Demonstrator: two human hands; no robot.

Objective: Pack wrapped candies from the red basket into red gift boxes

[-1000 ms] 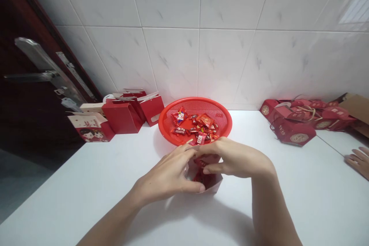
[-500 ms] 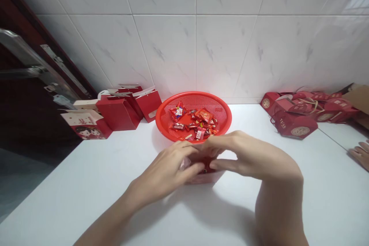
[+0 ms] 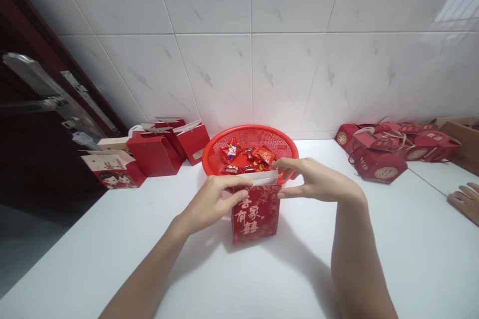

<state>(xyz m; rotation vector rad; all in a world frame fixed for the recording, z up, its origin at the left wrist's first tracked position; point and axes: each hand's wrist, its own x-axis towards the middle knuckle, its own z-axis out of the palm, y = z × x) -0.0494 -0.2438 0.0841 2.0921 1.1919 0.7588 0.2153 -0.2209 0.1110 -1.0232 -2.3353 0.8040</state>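
A red paper gift box [image 3: 256, 214] with pale Chinese characters on its front stands upright on the white table, its white-lined back flap [image 3: 264, 178] raised above the front panel. My left hand [image 3: 215, 202] grips its upper left corner, thumb on the front and fingers behind the top edge. At the upper right corner, my right hand [image 3: 314, 179] has its thumb against the side edge and its fingers by the back flap. Directly behind the box sits a red plastic colander [image 3: 288, 140] with several wrapped candies [image 3: 265, 154]. The inside of the box is hidden.
Several red boxes [image 3: 159, 154] stand at the left near a door with a metal handle [image 3: 37, 79]. More red boxes [image 3: 379, 162] sit at the right beside a cardboard box [image 3: 467, 142]. Another person's hand [image 3: 466, 202] rests on the table at the right edge.
The gift box has been tipped more upright, so its printed front and white-lined flap now show. My right hand has shifted from over the opening to the upper right corner.
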